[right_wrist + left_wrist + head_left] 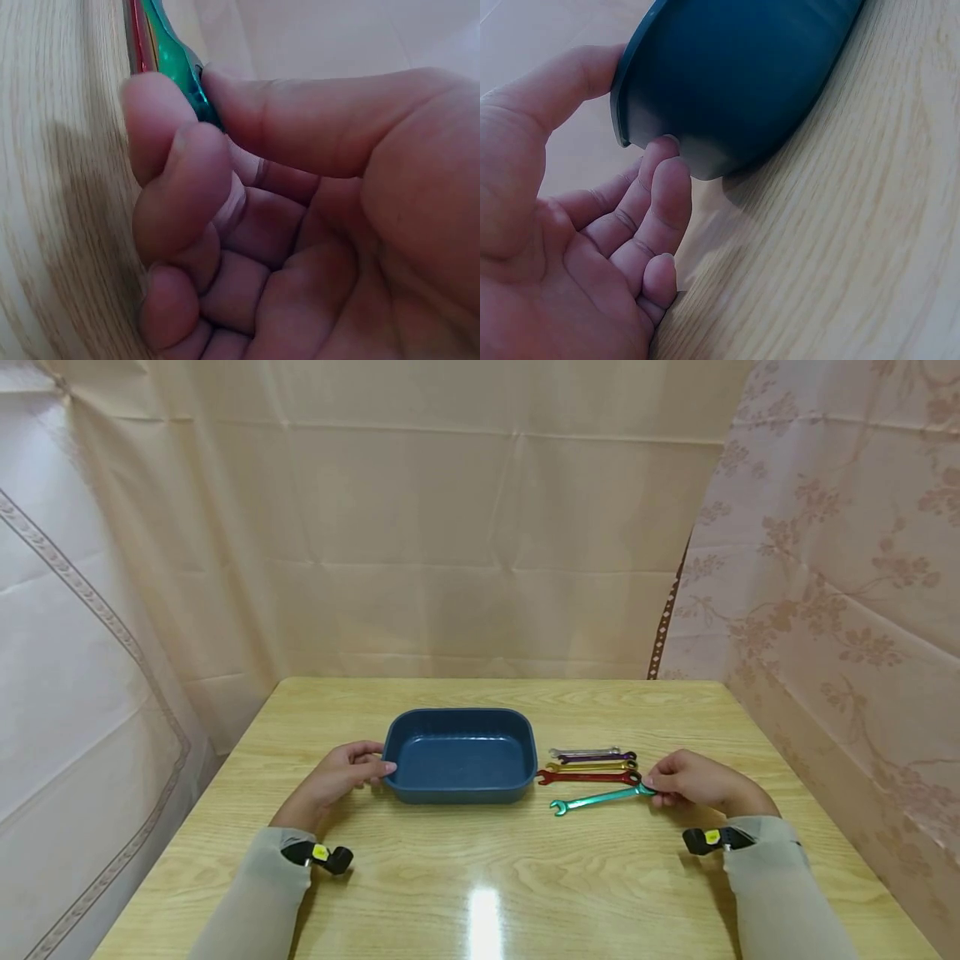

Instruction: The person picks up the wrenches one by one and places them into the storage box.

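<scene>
Left hand (347,774) grips the left end of a dark blue rectangular tub with rounded corners (461,796): thumb over the rim, fingertips (671,187) against the outer wall, fingers bent and close together. Tub stands upright on a light wood-grain table (420,877), left of the wrenches.

Right hand (697,779) pinches the right end of a shiny metallic green wrench (603,797) between thumb and forefinger, remaining fingers curled in toward the palm. Green wrench slants, open end pointing left toward the person's side of the table; can't tell if it is fully resting on the wood or slightly raised. It is the nearest wrench to the person.

Just beyond it, four more wrenches lie roughly parallel, near to far: metallic red wrench (588,777), gold wrench (592,767), purple wrench (596,758), small silver wrench (585,752). Red one's left end is right beside the tub's right wall; contact unclear.

Both forearms in pale grey-beige sleeves (787,893), each wrist with a black strapped device (339,860) bearing a yellow label. Behind the table, a plain beige creased curtain (450,527); at right, a pinkish floral cloth (840,568); at left, a whitish cloth with a patterned band (67,693).
</scene>
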### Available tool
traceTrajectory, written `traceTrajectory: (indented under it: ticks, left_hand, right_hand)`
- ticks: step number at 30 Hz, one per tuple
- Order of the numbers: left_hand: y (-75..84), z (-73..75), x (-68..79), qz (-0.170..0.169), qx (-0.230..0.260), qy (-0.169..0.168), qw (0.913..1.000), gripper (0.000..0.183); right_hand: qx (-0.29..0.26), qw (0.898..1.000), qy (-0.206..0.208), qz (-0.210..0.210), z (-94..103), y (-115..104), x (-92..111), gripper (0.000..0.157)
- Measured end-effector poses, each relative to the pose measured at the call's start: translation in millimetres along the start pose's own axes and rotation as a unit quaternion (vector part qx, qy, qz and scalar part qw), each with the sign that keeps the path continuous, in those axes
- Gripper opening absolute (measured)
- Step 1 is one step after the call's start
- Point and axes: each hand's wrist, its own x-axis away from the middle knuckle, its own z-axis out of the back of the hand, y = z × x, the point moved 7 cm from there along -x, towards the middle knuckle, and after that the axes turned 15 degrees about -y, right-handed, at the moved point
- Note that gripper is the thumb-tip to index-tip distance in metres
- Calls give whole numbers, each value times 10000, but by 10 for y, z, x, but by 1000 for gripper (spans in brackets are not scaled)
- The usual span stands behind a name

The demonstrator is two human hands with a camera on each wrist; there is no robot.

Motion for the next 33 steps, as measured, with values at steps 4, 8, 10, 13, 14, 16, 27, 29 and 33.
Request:
traceTrajectory:
  ticks: [4,8,10,13,14,16,27,29,33]
  left_hand:
    - [1,-9,11,-8,25,-14,10000,66]
    - [-6,-12,12,11,-5,-11,10000,68]
    - [-12,-9,6,40,-2,18,10000,67]
    - [-14,-7,-7,40,-67,27,10000,66]
    - [-14,-6,-9,42,-72,35,10000,65]
    - [-19,-2,-14,53,-71,53,9999,63]
    - [-12,5,-1,103,-49,27,9999,69]
    - [-14,4,-1,103,-31,22,9999,69]
    - [-16,3,8,99,-40,18,9999,67]
  right_hand:
    - [-30,9998,-100,143,6,-9,5,31]
    - [-64,9997,-36,214,46,1,20,31]
    - [-124,9997,9,211,63,14,32,32]
    - [-212,9993,31,306,79,12,53,34]
    - [-284,9991,37,325,82,13,59,35]
    - [-375,9985,40,404,86,10,69,36]
    - [-646,9951,237,710,142,-8,96,40]
    - [-675,9947,278,725,151,-12,96,40]
    - [-750,9941,359,690,162,-12,88,39]
